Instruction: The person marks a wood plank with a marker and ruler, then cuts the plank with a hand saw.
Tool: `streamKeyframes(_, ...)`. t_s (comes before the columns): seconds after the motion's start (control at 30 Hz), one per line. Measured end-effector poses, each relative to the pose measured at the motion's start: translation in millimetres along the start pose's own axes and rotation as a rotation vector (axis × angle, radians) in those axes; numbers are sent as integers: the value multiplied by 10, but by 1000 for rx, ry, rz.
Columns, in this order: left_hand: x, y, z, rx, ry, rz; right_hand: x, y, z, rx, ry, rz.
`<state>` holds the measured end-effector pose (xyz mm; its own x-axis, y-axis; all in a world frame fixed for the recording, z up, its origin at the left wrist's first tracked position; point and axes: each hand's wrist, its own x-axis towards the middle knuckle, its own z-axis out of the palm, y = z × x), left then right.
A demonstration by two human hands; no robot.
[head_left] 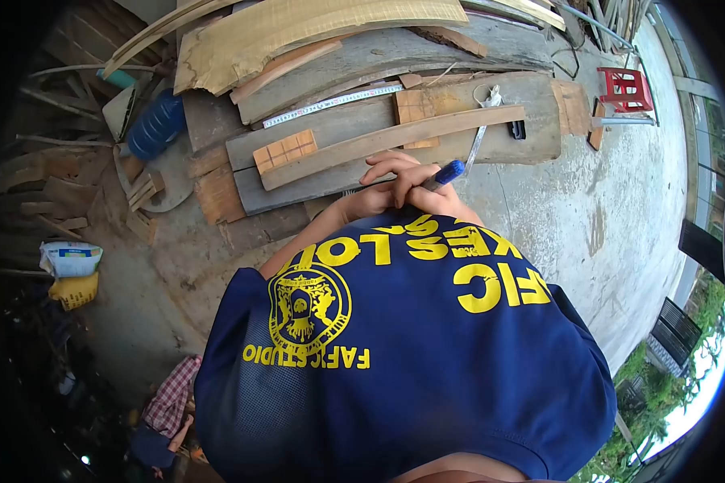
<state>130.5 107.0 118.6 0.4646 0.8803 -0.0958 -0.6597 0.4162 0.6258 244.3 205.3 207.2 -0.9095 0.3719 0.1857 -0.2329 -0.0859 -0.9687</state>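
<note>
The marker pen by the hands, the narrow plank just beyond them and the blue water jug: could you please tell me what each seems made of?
Marker pen: probably plastic, judging by its solid-coloured blue end.
Narrow plank: wood, apparently unvarnished, as its brown face looks matt.
Water jug: likely plastic, given its ribbed, seemingly translucent wall.

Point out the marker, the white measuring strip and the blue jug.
Marker (pixel 449 172), head view: on its blue end.
White measuring strip (pixel 334 104), head view: on its numbered face.
Blue jug (pixel 156 127), head view: on its side.
</note>
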Motion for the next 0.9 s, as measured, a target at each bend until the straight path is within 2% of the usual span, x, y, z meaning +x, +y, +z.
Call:
streamKeyframes(0.07, 2, 129, 4, -174, 59, -166, -44, 61, -95, 62, 13, 115)
streamKeyframes(0.1, 42, 178, -50, -168, 50, -172, -126, 91, -165, 186, 108, 304)
streamKeyframes(0.17, 170, 313, -224, 358, 337, -360, -168, 238, -345, 193, 321, 473)
streamKeyframes(0.2, 198, 293, -339, 735, 505, -327, -272, 510, -533, 65, 441, 620)
streamKeyframes(0.23, 198, 211, -489, 1109, 673, -275, -331, 757, -718, 247, 641, 712)
streamKeyframes(0.3, 32, -3, -725, 1815, 923, -216, -347, 1111, -1190, 444, 906, 988)
streamKeyframes(0.33, -46, -55, -815, 1823, 914, -210, -314, 1281, -1399, 487, 971, 952)
streamKeyframes(0.4, -193, -123, -925, 1934, 866, -520, -205, 1577, -1772, 536, 1040, 913)
streamKeyframes(0.47, -279, -142, -920, 1903, 834, -573, -27, 1803, -2033, 844, 1119, 859)
streamKeyframes(0.5, -319, -145, -933, 1865, 807, -628, 61, 1852, -2085, 851, 1125, 857)
streamKeyframes(0.53, -359, -165, -976, 1891, 818, -547, 164, 1882, -2092, 921, 1131, 771)
streamKeyframes(0.57, -390, -186, -1023, 1893, 811, -548, 244, 1908, -2077, 987, 1134, 683)
streamKeyframes(0.6, -398, -188, -1038, 1851, 859, -543, 313, 1934, -2047, 987, 1138, 682)
streamKeyframes(0.7, -421, -235, -1057, 1806, 911, -493, 404, 2004, -1946, 907, 1153, 609)
streamKeyframes(0.77, -433, -215, -1052, 1810, 917, -444, 334, 2110, -1844, 750, 1142, 453)
streamKeyframes(0.83, -448, -159, -1006, 1790, 903, -437, 161, 1976, -1713, 652, 1155, 423)
streamKeyframes(0.9, -484, -108, -982, 1773, 949, -401, -115, 1895, -1631, 153, 1125, 432)
